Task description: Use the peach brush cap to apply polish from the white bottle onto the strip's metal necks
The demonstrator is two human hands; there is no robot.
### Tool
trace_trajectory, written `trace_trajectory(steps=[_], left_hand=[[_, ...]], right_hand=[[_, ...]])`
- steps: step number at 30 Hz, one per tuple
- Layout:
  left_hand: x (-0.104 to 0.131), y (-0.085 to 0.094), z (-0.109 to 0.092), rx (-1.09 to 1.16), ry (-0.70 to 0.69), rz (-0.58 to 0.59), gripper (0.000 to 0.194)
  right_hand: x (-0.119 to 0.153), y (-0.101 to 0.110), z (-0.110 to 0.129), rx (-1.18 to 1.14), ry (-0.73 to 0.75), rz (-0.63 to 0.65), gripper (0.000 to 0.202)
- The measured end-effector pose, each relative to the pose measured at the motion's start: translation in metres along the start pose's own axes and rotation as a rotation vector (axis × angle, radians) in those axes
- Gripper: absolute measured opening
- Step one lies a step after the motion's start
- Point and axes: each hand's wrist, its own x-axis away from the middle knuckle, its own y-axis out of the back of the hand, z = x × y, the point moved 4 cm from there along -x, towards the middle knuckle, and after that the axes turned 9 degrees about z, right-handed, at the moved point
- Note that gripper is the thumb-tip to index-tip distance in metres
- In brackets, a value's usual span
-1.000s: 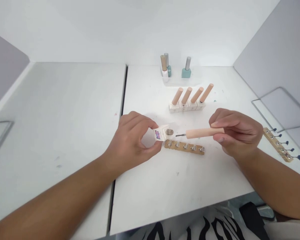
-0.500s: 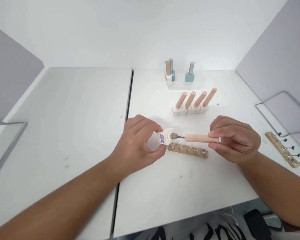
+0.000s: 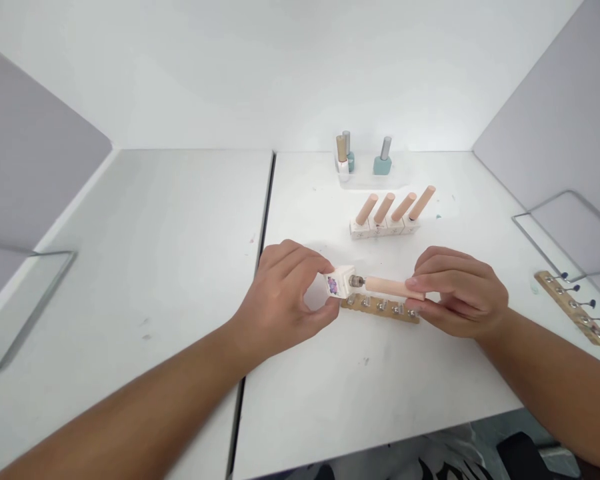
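Observation:
Between thumb and fingers, my left hand (image 3: 295,300) pinches a white square polish bottle (image 3: 339,282) with a purple flower print, tipped so its neck faces right. My right hand (image 3: 455,291) grips a long peach cap (image 3: 393,287), whose brush stem enters the bottle neck; the bristles are hidden inside. Just below and behind the bottle lies a wooden strip (image 3: 383,308) bearing several small clear tips on metal studs. Farther back, several white bottles (image 3: 385,228) with peach caps stand in a row.
A clear tray (image 3: 375,181) at the back holds a white bottle and two teal bottles (image 3: 382,165). At right lies another wooden strip (image 3: 573,307) with dark-blue tips, near a wire frame (image 3: 550,257). A dark seam (image 3: 267,220) divides the tabletop.
My right hand has moved left toward the bottle, and the brush stem is now deeper in its neck, with less of it showing. The whole view has shifted slightly.

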Motion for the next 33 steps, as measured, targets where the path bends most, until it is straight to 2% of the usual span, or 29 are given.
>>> trace_trajectory(steps=[7, 18, 29, 33], left_hand=[[0.0, -0.001, -0.004, -0.09, -0.047, -0.021, 0.026], [-0.004, 0.005, -0.012, -0.23, -0.131, -0.064, 0.026], [-0.003, 0.007, -0.013, -0.288, -0.141, -0.077, 0.026], [-0.002, 0.008, -0.013, -0.283, -0.139, -0.084, 0.027]], right_hand=[[-0.005, -0.009, 0.001, 0.08, 0.002, 0.077, 0.008], [-0.003, -0.007, -0.001, 0.128, -0.048, -0.002, 0.007], [-0.004, -0.006, -0.002, 0.239, -0.038, 0.026, 0.014], [-0.004, -0.007, -0.001, 0.226, 0.0, 0.043, 0.01]])
